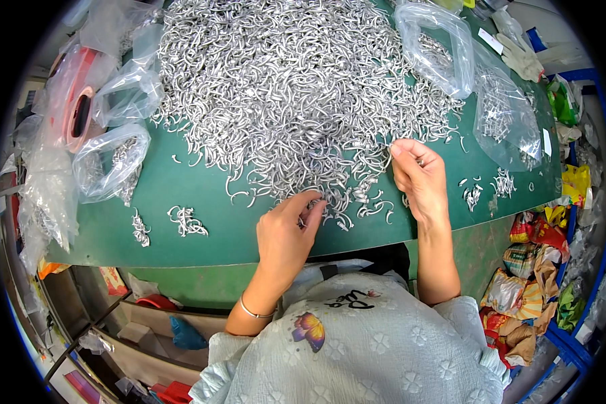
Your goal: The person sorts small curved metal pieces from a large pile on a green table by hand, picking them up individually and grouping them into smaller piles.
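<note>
Parts (283,87) small, curved, silvery; heaped on green table (242,232)

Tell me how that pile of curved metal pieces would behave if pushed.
The pile would probably shift in clumps, since its curved pieces overlap and could snag. Loose pieces at its near edge would likely slide across the smooth-looking table.

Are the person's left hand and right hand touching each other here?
Apart. The head view shows a plain gap between the left hand and the right hand, with silver curved pieces and green table visible in it.
</note>
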`<state>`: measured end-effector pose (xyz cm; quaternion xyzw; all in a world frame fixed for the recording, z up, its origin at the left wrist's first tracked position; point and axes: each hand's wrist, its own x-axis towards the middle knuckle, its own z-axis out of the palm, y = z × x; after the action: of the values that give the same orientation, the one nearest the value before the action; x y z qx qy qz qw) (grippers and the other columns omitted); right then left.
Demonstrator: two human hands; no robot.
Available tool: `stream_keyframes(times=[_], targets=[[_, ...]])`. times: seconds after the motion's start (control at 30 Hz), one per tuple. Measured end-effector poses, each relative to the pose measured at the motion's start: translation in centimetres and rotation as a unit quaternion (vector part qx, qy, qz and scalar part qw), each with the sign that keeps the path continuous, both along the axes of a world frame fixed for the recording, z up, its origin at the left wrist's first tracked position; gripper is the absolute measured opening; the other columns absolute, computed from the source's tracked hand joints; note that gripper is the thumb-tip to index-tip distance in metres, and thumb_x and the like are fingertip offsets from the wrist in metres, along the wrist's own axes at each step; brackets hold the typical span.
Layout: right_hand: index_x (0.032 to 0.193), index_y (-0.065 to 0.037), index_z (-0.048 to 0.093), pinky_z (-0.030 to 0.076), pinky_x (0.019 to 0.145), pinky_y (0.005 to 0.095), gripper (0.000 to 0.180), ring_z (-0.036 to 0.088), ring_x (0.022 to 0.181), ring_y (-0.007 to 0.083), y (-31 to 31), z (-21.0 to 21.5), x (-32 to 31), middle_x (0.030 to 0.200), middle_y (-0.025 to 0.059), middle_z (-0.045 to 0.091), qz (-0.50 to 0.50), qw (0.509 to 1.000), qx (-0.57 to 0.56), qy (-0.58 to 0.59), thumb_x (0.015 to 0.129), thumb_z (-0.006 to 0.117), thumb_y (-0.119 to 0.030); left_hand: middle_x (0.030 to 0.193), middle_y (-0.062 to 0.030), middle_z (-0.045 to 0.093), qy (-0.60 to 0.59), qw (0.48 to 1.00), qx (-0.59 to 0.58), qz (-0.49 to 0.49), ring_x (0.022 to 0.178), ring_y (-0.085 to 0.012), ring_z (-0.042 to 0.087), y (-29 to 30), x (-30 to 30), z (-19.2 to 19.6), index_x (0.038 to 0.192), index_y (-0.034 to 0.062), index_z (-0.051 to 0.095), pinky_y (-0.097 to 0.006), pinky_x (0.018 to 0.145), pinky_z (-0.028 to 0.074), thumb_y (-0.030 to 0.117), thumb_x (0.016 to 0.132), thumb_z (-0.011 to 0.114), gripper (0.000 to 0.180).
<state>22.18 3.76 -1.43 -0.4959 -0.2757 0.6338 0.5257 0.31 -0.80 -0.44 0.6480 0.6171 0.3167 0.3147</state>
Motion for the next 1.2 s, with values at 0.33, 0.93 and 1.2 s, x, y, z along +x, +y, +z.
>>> stream_keyframes(times=[0.33,0.93,1.2], targets=[[0.092,-0.002,0.070,0.031,0.047,0.0272,0.012,0.038,0.051,0.0069,-1.6,0.6,1.2,0.055,-0.0004,0.049,0.102,0.886,0.027,-0.452,0.082,0.075,-0.008,0.058,-0.0065,0.055,0.003,1.000,0.003,-0.007,0.048,-0.0145,0.049,-0.2,0.5,0.1,0.094,0.0037,0.072,-0.028,0.048,0.040,0.006,0.080,0.076,0.014],[0.097,0.003,0.062,0.019,0.041,0.0193,0.015,0.029,0.046,0.0013,-0.8,0.5,1.7,0.057,-0.0073,0.039,0.157,0.980,-0.045,0.115,0.099,0.057,-0.011,0.064,-0.0079,0.064,0.004,0.999,-0.015,-0.037,0.049,-0.0214,0.059,-0.7,0.9,0.4,0.094,0.0064,0.071,-0.033,0.046,0.045,0.014,0.080,0.077,0.017],[0.096,0.002,0.063,0.022,0.040,0.0192,0.015,0.031,0.046,0.0017,-1.0,0.3,1.0,0.056,-0.0075,0.039,0.154,0.971,-0.088,0.158,0.098,0.058,-0.013,0.063,-0.0016,0.058,-0.172,0.975,-0.110,-0.082,0.052,-0.0083,0.049,-0.7,0.9,0.5,0.097,0.0023,0.072,-0.025,0.046,0.037,0.008,0.084,0.074,0.014]])
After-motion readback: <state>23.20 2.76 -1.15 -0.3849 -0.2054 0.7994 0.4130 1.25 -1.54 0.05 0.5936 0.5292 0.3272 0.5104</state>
